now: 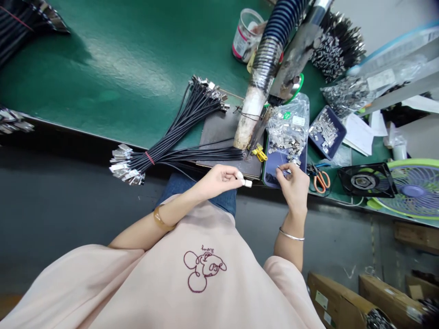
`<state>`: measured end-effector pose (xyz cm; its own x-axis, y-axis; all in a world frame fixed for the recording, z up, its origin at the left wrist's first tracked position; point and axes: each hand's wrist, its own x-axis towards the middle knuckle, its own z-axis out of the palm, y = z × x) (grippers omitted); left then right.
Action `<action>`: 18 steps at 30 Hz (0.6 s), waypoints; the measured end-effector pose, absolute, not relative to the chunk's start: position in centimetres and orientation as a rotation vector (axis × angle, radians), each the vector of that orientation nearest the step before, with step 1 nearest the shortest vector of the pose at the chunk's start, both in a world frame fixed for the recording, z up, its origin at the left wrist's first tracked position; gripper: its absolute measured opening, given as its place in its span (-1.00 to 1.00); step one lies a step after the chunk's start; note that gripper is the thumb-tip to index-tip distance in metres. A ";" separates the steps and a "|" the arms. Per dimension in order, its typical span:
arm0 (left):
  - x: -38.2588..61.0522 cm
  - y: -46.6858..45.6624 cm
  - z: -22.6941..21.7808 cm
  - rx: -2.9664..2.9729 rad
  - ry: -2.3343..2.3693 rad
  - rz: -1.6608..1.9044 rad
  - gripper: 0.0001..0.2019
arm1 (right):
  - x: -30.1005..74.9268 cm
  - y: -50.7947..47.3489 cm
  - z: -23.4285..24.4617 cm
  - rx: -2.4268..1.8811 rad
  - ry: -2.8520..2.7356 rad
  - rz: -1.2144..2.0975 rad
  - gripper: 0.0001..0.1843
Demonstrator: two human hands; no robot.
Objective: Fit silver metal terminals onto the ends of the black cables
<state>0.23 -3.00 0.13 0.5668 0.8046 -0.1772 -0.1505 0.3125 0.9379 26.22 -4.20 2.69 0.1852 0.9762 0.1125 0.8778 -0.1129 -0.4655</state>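
Observation:
My left hand (222,179) is closed in a pinch at the table's front edge. Between its fingertips is a small whitish connector piece (247,183), and something white covers one fingertip. To the right, my right hand (294,181) pinches over the front of a blue tray (275,161); what its fingertips hold is too small to make out. In that tray lie loose metal connector shells (288,142), a clear plastic bag (288,116) and small black pieces (271,177). Left of my hands rests a bundle of black cables (171,137) with metal connectors, tied with a red band.
A ribbed extraction hose (270,55) comes down beside a metal arm (295,55). Yellow clips (259,153) lie below it. Rightward are a second blue tray (327,132), orange-handled scissors (321,182), a black fan (366,180) and a green-rimmed fan (411,189). Behind stands a plastic jar (243,41).

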 end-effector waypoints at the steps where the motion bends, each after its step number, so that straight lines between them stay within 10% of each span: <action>1: 0.5 -2.9 -0.1 1.030 0.797 0.770 -0.82 | 25.3 -4.7 3.0 -1.981 -1.620 0.306 -0.80; 18: 2.2 -3.5 -1.5 1.227 1.028 1.054 -0.89 | 17.3 -6.3 0.3 -1.597 -1.469 0.775 -0.70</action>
